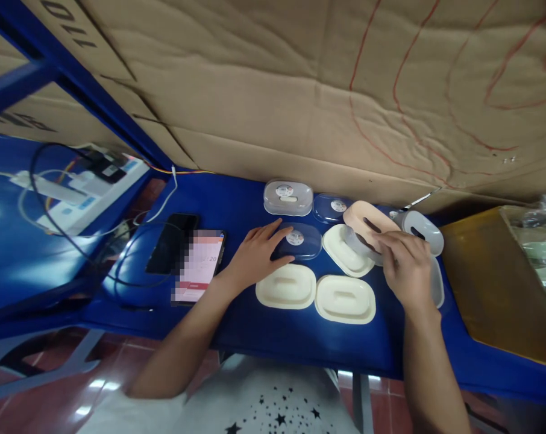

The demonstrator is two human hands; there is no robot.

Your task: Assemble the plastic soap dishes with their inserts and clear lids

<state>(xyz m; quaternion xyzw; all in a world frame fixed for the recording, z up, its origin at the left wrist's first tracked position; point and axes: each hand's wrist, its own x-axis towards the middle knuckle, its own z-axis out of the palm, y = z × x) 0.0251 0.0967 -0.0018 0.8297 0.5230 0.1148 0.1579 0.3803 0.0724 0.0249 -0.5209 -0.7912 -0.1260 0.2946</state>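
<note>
As the right hand [407,271] pinches the edge of a peach lid [358,217] above the right part of a blue table [300,343], the left hand [255,256] spreads its fingers over the edge of a clear cover [309,248] whose round sticker [294,237] carries print too small to read. Similar stickers mark two clear boxes [288,207] behind it. Oblong and round-cornered, the peach lid tilts, a dark slot in its top, with clear plastic showing below and overlapping a cream lid [338,244]. The right hand hides its near end and part of a pale tub [437,283] beside the wrist. Two more cream lids lie side by side nearer the person. At left, a lit phone [203,262], partly pixelated, shows digits ending in "20", beside a dark phone [171,241]; beyond are cables and a power strip [81,208]. Cardboard [264,114] behind the table bears "110" at upper left and red curves at right, above a brown box [485,277] of wrapped goods.
</note>
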